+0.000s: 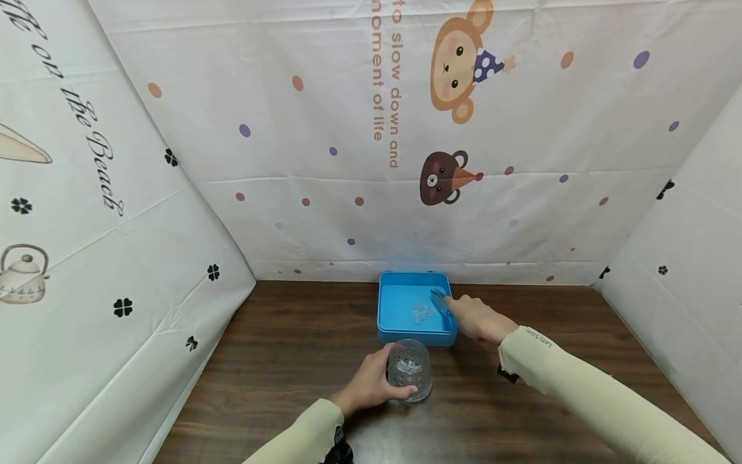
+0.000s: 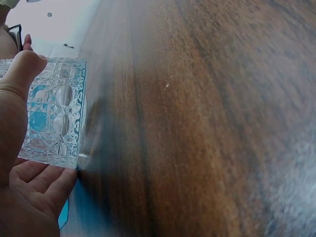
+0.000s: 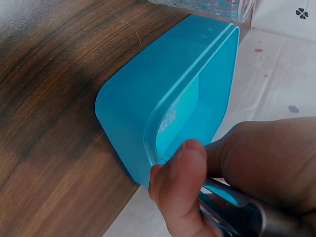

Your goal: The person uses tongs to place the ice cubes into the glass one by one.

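Note:
My left hand [image 1: 372,381] grips a clear patterned glass [image 1: 410,370] that stands on the table in front of the blue box. Fingers lie on one side of the glass and the thumb on the other, as the left wrist view shows. In the right hand [image 1: 478,318] are metal tongs [image 3: 271,217], pinched between thumb and fingers. The tongs reach over the right side of the open blue box [image 1: 408,337]. Small clear pieces [image 1: 422,314] lie together on the box floor. Whether the tongs' tips hold a piece cannot be made out.
The dark wooden table [image 1: 301,335] lies under everything. A white printed sheet [image 1: 348,219] rises directly behind the box, and further white sheets stand at the left and right.

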